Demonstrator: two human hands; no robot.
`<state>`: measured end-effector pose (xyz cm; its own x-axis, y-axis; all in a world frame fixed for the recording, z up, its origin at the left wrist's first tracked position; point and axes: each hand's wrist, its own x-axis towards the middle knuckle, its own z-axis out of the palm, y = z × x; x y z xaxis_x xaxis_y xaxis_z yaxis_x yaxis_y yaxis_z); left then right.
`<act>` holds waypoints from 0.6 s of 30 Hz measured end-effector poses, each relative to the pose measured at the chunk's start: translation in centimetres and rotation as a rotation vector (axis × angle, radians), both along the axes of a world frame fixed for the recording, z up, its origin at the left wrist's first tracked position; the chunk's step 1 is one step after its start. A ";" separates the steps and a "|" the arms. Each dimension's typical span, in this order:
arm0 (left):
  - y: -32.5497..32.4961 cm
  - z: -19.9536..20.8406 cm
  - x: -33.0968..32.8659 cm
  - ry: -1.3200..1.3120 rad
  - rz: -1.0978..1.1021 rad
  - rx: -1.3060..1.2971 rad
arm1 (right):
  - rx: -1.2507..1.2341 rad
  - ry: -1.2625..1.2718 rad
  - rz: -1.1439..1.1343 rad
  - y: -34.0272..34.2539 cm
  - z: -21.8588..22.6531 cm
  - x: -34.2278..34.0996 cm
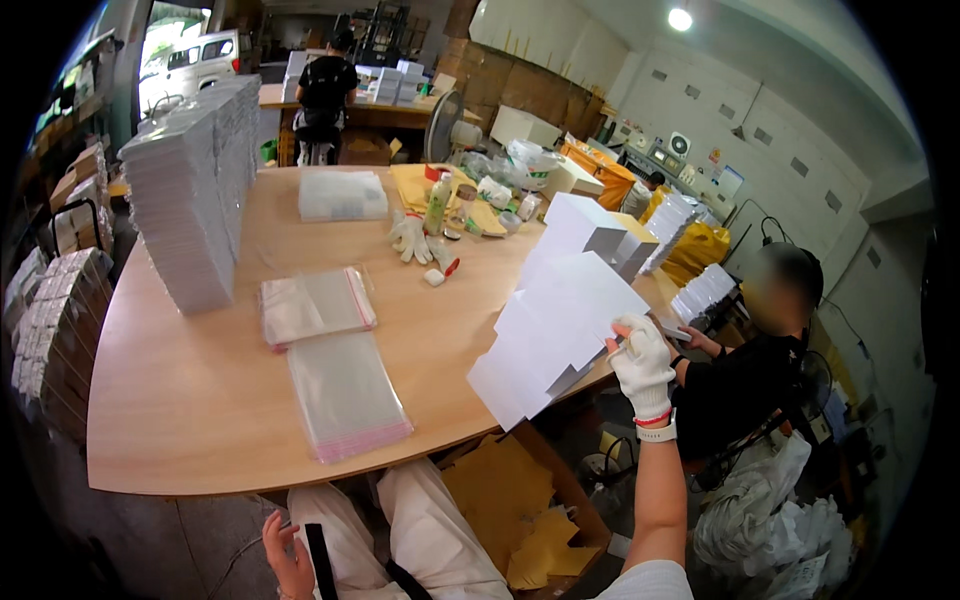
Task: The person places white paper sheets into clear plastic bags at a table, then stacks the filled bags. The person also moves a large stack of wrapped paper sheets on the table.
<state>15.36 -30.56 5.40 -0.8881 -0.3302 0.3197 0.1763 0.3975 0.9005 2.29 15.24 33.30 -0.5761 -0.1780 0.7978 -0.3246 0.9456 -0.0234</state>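
Observation:
My right hand (641, 368), in a white work glove with bare fingertips, is at the near right corner of stacked white paper sheets (560, 305). Its fingers are curled against the corner and look closed on the top sheets. The stack lies in uneven, shifted blocks near the table's right edge. Bare and low at the left, my left hand (287, 556) is beside my thigh, fingers apart, with nothing visible in it. In front of me lie two piles of clear plastic bags, one farther (315, 305) and one nearer (350, 390).
A tall stack of white sheets (185, 200) stands at the table's left. Beyond the bags lie white gloves (410, 238), a bottle (437, 205) and yellow envelopes (410, 185). A person (760, 350) sits at the right. Below the table is a cardboard box (520, 500) with yellow paper.

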 end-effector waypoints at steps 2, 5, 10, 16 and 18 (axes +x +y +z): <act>-2.4 -1.8 0.8 0.016 -0.085 -0.086 | 0.048 0.027 -0.012 1.7 0.3 0.2; -3.2 0.9 1.9 -0.034 -0.125 0.004 | 0.089 -0.010 0.028 2.9 0.3 0.3; -2.5 3.0 1.7 -0.089 -0.186 -0.007 | 0.367 0.002 0.026 3.9 2.1 1.5; -0.3 4.4 -1.7 -0.201 -0.304 -0.081 | 0.306 0.033 0.103 -0.1 0.6 4.0; 3.1 5.8 -5.7 0.029 -0.315 -0.137 | 0.138 0.147 -0.013 1.1 -1.5 5.4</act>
